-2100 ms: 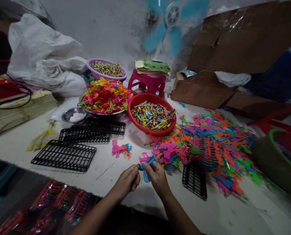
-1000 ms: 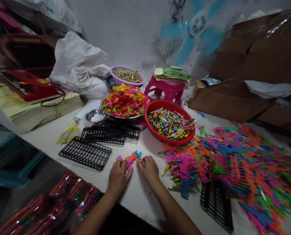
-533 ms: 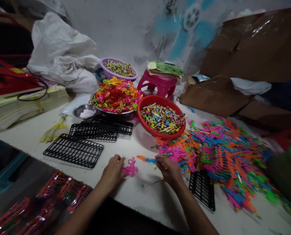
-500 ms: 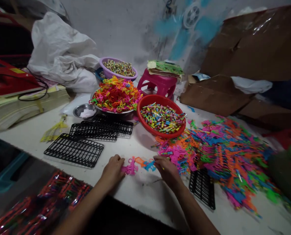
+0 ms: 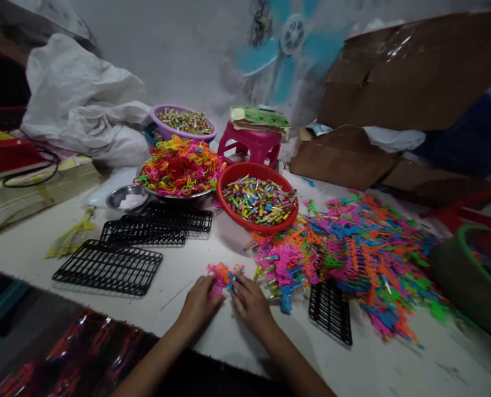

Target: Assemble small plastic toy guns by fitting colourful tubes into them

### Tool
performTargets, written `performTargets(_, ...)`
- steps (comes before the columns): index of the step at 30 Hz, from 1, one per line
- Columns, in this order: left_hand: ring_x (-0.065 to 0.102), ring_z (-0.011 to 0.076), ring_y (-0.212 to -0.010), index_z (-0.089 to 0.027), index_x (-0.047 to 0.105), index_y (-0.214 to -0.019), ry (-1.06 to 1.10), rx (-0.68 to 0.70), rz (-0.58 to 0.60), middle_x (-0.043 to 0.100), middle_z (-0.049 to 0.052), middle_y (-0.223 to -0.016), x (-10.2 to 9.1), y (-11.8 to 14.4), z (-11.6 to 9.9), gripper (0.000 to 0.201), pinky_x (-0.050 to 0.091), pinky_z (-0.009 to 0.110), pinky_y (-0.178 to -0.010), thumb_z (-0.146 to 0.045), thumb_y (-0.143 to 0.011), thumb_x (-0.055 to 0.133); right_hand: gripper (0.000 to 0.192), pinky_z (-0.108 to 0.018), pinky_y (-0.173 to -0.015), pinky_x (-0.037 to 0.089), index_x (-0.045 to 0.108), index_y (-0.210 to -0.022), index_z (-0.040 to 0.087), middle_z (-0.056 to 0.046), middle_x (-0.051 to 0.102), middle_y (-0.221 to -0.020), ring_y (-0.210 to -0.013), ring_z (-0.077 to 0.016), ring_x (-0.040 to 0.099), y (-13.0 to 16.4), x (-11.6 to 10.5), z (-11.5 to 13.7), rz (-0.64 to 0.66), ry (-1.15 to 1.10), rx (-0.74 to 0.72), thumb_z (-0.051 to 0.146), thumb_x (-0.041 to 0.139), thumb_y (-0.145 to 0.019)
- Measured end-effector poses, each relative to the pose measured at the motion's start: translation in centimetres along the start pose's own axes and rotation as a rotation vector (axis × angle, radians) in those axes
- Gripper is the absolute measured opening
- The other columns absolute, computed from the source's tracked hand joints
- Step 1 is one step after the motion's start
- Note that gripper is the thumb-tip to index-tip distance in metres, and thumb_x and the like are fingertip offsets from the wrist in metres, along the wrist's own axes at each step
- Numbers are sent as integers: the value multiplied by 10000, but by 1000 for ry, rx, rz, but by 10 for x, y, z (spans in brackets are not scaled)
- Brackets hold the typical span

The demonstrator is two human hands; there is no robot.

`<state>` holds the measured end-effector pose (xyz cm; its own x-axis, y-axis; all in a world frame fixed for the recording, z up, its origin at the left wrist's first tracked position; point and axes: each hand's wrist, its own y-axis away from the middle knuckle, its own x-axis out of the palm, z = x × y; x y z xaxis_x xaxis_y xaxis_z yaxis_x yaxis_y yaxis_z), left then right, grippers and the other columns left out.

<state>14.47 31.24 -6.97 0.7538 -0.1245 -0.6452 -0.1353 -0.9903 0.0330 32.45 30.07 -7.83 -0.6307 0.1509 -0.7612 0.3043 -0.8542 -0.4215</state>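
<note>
Both hands rest low on the white table (image 5: 195, 259), close together at its near edge. The left hand (image 5: 198, 305) and right hand (image 5: 251, 303) meet fingertip to fingertip on a small cluster of plastic toy pieces (image 5: 224, 274), pink, orange and blue, lying on the table just beyond the fingers. The fingers of both hands are drawn together and curl onto the cluster; whether they pinch it or only press on it cannot be told from this view. The cluster lies directly ahead of both hands, between them, its long axis running roughly left to right; neither hand is clearly nearer. To the right, just beside the right hand, spreads a large heap of coloured plastic pieces (image 5: 352, 248), partly covering a black plastic grid (image 5: 330, 311). Further back stand a red basin of small coloured tubes (image 5: 257, 199) and three more black grids (image 5: 108, 266) to the left.
</note>
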Motion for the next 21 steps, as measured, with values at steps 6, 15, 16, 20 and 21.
performTargets(6, 591, 183, -759, -148, 566, -1017, 264, -20, -35, 628, 63, -871, 6, -5, 3, 368, 484, 304, -722, -351, -710, 549, 470, -376, -869, 440, 578, -1066, 188, -90, 554, -1139, -1050, -202, 503, -10, -8, -46, -11, 53, -47, 10, 404, -667)
performTargets(15, 586, 184, -855, -194, 595, -913, 177, 179, -119, 628, 61, -928, 15, 8, 6, 236, 482, 302, -775, -347, -802, 453, 357, -259, -883, 390, 597, -1047, 174, -77, 574, -1048, -1016, -157, 498, -127, -81, -68, 114, 481, 260, 56, 365, -803)
performTargets(16, 585, 182, -858, -196, 594, -910, 170, 202, -128, 629, 60, -921, 16, 9, 6, 228, 480, 299, -777, -337, -808, 446, 324, -261, -887, 383, 604, -1041, 185, -72, 577, -1052, -1022, -166, 494, -145, -87, -74, 176, 509, 264, 81, 409, -804)
performTargets(20, 586, 171, -842, -197, 590, -886, 183, 228, -126, 629, 56, -888, 17, 8, 5, 212, 479, 280, -762, -315, -826, 426, 259, -286, -788, 431, 651, -927, 186, -90, 592, -992, -935, -231, 542, -195, -96, -97, 403, 591, 267, 206, 672, -670)
performTargets(21, 586, 169, -839, -196, 589, -882, 191, 230, -121, 628, 55, -882, 16, 7, 6, 209, 477, 279, -762, -310, -828, 423, 287, -290, -775, 434, 651, -917, 175, -105, 581, -1007, -927, -241, 545, -201, -96, -99, 443, 620, 266, 224, 704, -639)
